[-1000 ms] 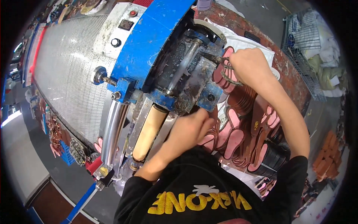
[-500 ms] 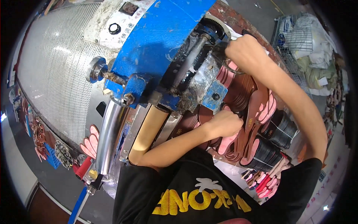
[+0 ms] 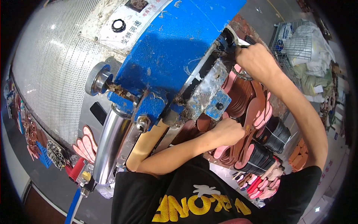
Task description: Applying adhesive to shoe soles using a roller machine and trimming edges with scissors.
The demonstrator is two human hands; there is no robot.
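My left hand (image 3: pixel 228 132) is closed, its fingers curled down among brown and pink insoles (image 3: pixel 223 151); whether it grips one is hidden. Farther off, my right hand (image 3: pixel 257 60) is closed in a fist at the end of the blue machine (image 3: pixel 160 48). A black piece (image 3: pixel 250 40) shows beside its knuckles and a dark curved metal part (image 3: pixel 241 74) below it; what the fingers hold, if anything, cannot be made out. Between the hands lie rows of brown insoles (image 3: pixel 238 99). My left forearm crosses in front of the machine's tan roller (image 3: pixel 147 143).
A polished metal roller (image 3: pixel 112 145) and a knurled knob (image 3: pixel 99 78) project from the machine. Bundled black insoles (image 3: pixel 275 134) stand at the right. A wire cart (image 3: pixel 294 41) with white bags is farther back. Pink insoles (image 3: pixel 85 145) lie left of the roller.
The view has shifted, so the machine looks larger and the insoles sit differently in the picture. Both hands remain closed at nearly the same places.
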